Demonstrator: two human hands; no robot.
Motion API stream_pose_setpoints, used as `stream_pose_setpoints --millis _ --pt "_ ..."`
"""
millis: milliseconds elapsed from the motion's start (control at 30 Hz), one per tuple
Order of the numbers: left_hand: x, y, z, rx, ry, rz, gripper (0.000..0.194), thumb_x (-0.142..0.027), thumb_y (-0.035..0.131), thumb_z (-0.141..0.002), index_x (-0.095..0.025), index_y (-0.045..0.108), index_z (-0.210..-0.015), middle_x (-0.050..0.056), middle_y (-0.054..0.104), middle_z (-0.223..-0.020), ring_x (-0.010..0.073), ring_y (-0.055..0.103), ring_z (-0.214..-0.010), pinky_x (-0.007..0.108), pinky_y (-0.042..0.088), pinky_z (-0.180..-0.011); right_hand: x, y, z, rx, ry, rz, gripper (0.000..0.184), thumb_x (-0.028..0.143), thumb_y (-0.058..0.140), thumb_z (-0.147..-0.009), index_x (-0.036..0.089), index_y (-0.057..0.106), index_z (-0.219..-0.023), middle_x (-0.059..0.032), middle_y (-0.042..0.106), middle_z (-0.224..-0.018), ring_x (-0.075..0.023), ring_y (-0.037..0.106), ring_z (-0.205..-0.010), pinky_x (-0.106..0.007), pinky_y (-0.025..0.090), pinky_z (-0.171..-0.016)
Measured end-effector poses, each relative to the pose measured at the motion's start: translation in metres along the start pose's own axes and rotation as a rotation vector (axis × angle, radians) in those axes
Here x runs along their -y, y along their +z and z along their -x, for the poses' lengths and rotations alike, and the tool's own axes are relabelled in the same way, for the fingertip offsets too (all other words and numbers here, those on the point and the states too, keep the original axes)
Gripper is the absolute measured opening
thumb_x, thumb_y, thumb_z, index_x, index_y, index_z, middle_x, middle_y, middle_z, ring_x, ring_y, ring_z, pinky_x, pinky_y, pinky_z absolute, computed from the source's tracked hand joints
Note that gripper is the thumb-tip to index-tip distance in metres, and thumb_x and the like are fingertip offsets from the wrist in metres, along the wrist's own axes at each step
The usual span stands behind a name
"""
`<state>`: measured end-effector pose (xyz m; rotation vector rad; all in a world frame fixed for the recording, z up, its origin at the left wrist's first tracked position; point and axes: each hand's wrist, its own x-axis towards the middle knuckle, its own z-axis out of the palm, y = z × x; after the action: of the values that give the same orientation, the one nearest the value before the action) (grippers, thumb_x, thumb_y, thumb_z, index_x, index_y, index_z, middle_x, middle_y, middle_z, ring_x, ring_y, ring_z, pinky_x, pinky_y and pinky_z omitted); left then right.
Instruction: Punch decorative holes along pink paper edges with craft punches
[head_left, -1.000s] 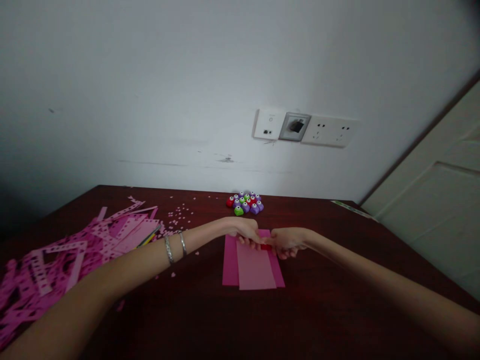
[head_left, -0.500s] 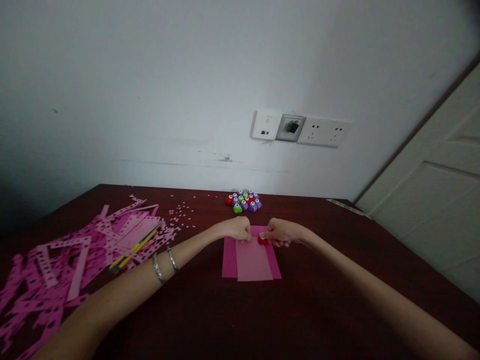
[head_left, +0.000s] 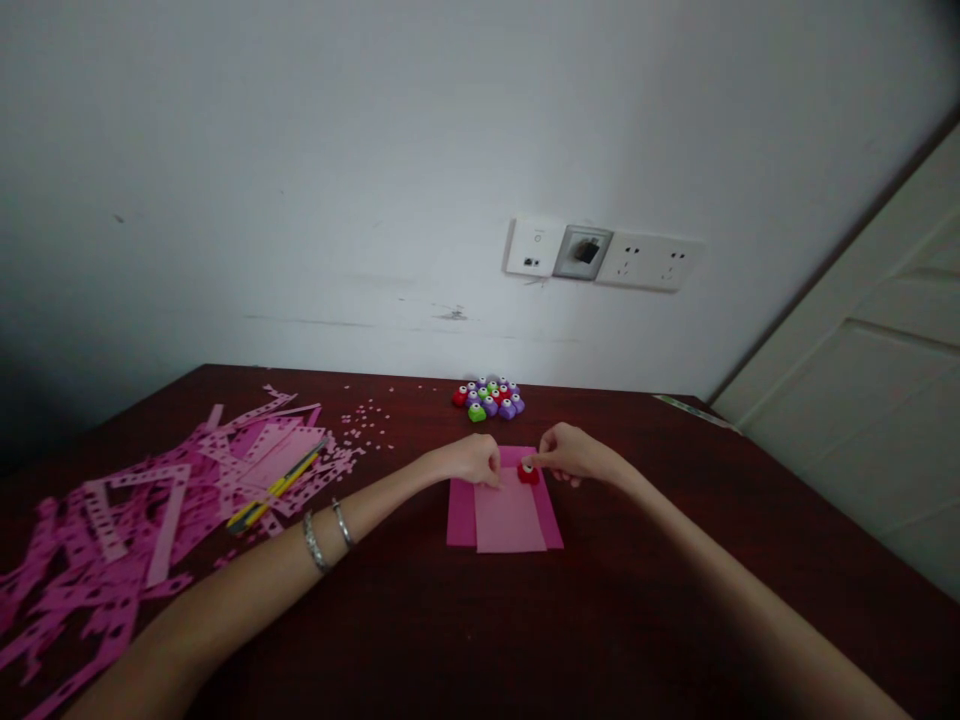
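Observation:
Two pink paper sheets (head_left: 504, 515) lie stacked on the dark table, a paler one on a deeper pink one. My left hand (head_left: 474, 459) pinches the far edge of the pale sheet with its fingers closed. My right hand (head_left: 566, 454) holds a small red craft punch (head_left: 528, 473) at the sheet's far right corner, fingers closed on it. Two bracelets (head_left: 327, 532) circle my left wrist.
A cluster of small red, green and purple craft punches (head_left: 489, 398) sits by the wall. A heap of punched pink paper strips (head_left: 142, 500) with a yellow pencil (head_left: 276, 489) covers the table's left. Pink confetti (head_left: 361, 420) is scattered beyond. Wall sockets (head_left: 604, 256) and a door (head_left: 862, 390) stand behind.
My hands have drawn apart from the touching position over the sheet's far edge. The red punch now shows clearly at my right fingertips. The view shifted slightly.

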<state>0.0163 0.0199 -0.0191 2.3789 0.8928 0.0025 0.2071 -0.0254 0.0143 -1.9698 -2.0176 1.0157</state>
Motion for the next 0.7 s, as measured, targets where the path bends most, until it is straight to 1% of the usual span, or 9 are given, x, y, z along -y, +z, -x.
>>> stream_pose_setpoints --millis 67,167,267,333,433,600,700 --pt "0.001 0.001 0.001 -0.017 0.009 -0.014 0.017 -0.03 0.066 -0.067 -0.014 0.064 -0.065 -0.002 0.057 -0.057 0.0089 0.049 -0.052 0.021 0.033 -0.051 -0.001 -0.002 0.005 -0.044 -0.029 -0.023 0.038 0.05 0.058 -0.074 0.013 0.058 -0.067 -0.0005 0.055 -0.051 -0.0063 0.046 -0.037 -0.017 0.039 -0.034" --pt "0.0 0.001 0.004 -0.022 0.02 -0.023 0.018 -0.031 0.065 -0.068 -0.013 0.064 -0.066 -0.001 0.059 -0.06 0.009 0.049 -0.054 0.021 0.032 -0.051 -0.005 -0.004 0.013 -0.073 -0.137 -0.052 0.035 0.046 0.058 -0.075 0.012 0.059 -0.08 -0.0016 0.058 -0.06 -0.0065 0.048 -0.042 -0.016 0.039 -0.035" --pt "-0.002 0.001 0.007 -0.032 0.02 -0.037 0.018 -0.032 0.065 -0.069 -0.014 0.064 -0.067 0.0 0.06 -0.061 0.0088 0.048 -0.054 0.021 0.032 -0.051 -0.012 -0.003 0.017 -0.023 -0.249 -0.092 0.036 0.041 0.062 -0.073 0.013 0.058 -0.094 -0.0041 0.061 -0.075 -0.0093 0.052 -0.054 -0.016 0.042 -0.037" --pt "-0.003 0.001 0.008 -0.046 0.011 -0.037 0.019 -0.032 0.066 -0.069 -0.014 0.064 -0.067 -0.001 0.059 -0.061 0.0085 0.048 -0.053 0.021 0.031 -0.05 -0.018 0.0 0.017 0.012 -0.289 -0.109 0.039 0.04 0.063 -0.072 0.014 0.057 -0.101 -0.0048 0.06 -0.082 -0.0105 0.053 -0.059 -0.016 0.042 -0.037" --pt "-0.002 0.002 0.008 -0.058 0.004 -0.028 0.019 -0.033 0.065 -0.07 -0.014 0.063 -0.066 -0.001 0.059 -0.06 0.0083 0.047 -0.052 0.021 0.03 -0.05 -0.023 0.004 0.015 0.002 -0.321 -0.083 0.039 0.036 0.065 -0.071 0.014 0.058 -0.102 -0.0041 0.057 -0.083 -0.0097 0.05 -0.059 -0.018 0.041 -0.04" --pt "0.0 0.004 0.008 -0.061 0.016 -0.028 0.02 -0.035 0.064 -0.07 -0.015 0.063 -0.067 -0.002 0.058 -0.06 0.0082 0.047 -0.053 0.021 0.029 -0.051 -0.025 0.008 0.01 -0.073 -0.425 0.017 0.031 0.027 0.066 -0.07 0.014 0.061 -0.098 -0.0038 0.058 -0.085 -0.0101 0.051 -0.064 -0.022 0.042 -0.055" --pt "0.002 0.005 0.008 -0.059 0.023 -0.02 0.021 -0.036 0.063 -0.071 -0.016 0.062 -0.067 -0.002 0.058 -0.06 0.0078 0.047 -0.053 0.021 0.029 -0.051 -0.025 0.01 0.008 -0.07 -0.443 0.047 0.027 0.025 0.065 -0.071 0.015 0.062 -0.096 -0.0038 0.057 -0.086 -0.0104 0.051 -0.064 -0.022 0.041 -0.056"
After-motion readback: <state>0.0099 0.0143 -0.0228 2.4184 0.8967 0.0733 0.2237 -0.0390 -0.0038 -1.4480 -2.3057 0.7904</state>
